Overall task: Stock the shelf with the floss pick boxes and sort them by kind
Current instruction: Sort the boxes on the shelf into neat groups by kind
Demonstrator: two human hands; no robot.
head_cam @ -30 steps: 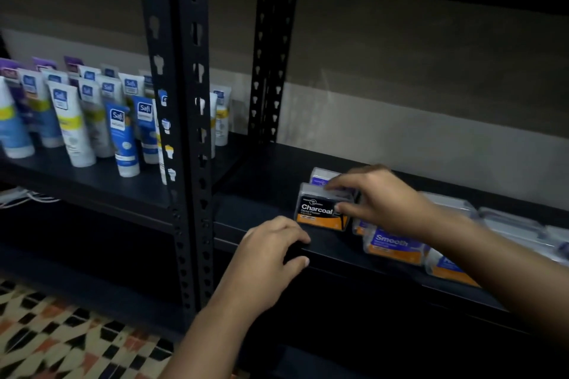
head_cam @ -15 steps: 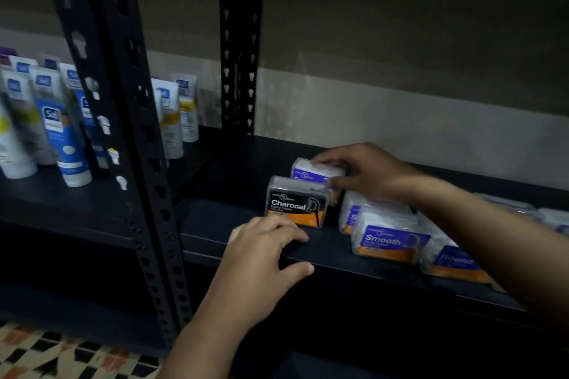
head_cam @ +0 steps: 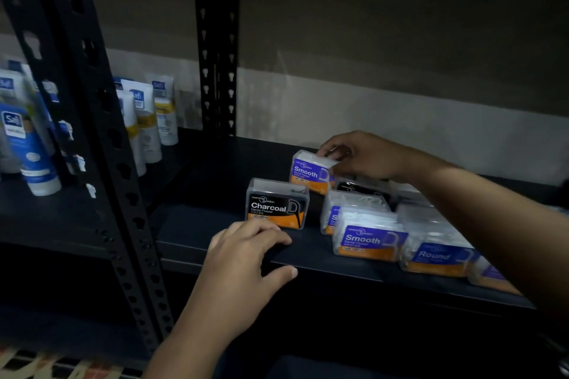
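A dark metal shelf [head_cam: 215, 224] runs across the scene, with perforated black uprights [head_cam: 101, 132] at the near left and at the far middle. On the left bay of the rack stand white and blue tubes [head_cam: 147, 126], upright on their caps, blurred. The person's right hand [head_cam: 366, 157] reaches in from the right to the far part of the shelf, fingers curled over the top of a purple Smooth box [head_cam: 308, 172] and thumb at its right side, gripping it; whether the box rests on the shelf or is lifted off it cannot be told. The left hand [head_cam: 243, 252] lies on the near edge of the shelf, fingers loosely bent over the top and thumb along the front lip, holding nothing. Just beyond its fingertips the Charcoal box [head_cam: 277, 204] stands upright alone, label facing near, left of and a little nearer than the held box. To the right lies a loose cluster of clear floss pick boxes: a near Smooth box [head_cam: 369, 240], a Round box [head_cam: 437, 255] touching its right side, and a dark box [head_cam: 360, 188] partly hidden farther back.
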